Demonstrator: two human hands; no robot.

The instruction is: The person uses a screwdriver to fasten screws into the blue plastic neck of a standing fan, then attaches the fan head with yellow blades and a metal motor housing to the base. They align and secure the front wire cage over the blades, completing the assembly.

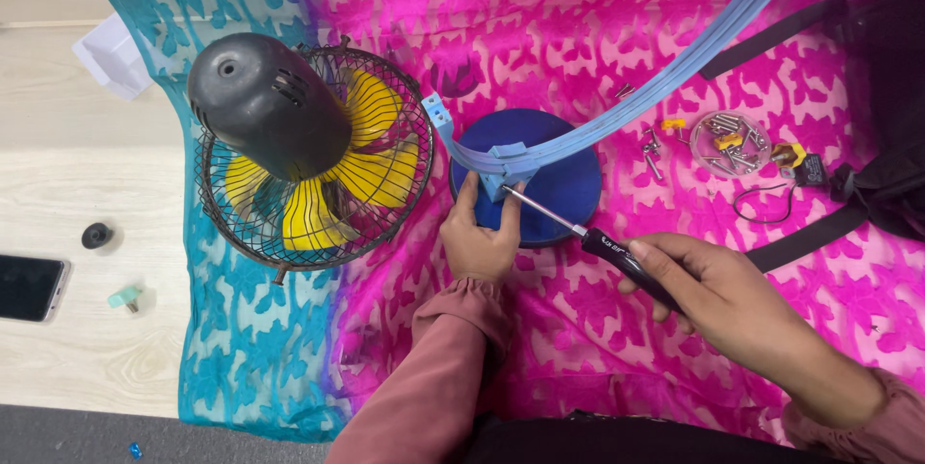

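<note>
Screwdriver (588,235), black-handled, gripped in the right hand (718,295), fingers clenched round the handle, metal shaft angled up and away from the grip, tip set against the pale blue bracket (503,167). Bracket seated on the round dark blue base (568,189), just beyond the shaft's tip. Left hand (479,240) just across from the grip, thumb and fingers pinched on the base's near edge beside the bracket. Pale blue curved arm (674,74) rising from the bracket, sweeping far past the grip toward the upper edge. Beyond the grip, loose screws (652,158) on the pink patterned cloth (578,40), then a small clear dish (729,143) of screws and a coil of black wire (766,204). Past the left hand, well away from the grip, wire-caged fan head (313,158) with yellow blades and a dark motor housing, face down on the cloth. Farther still, on the light floor (58,175), a black knob (96,235) and a dark phone (31,287).
</note>
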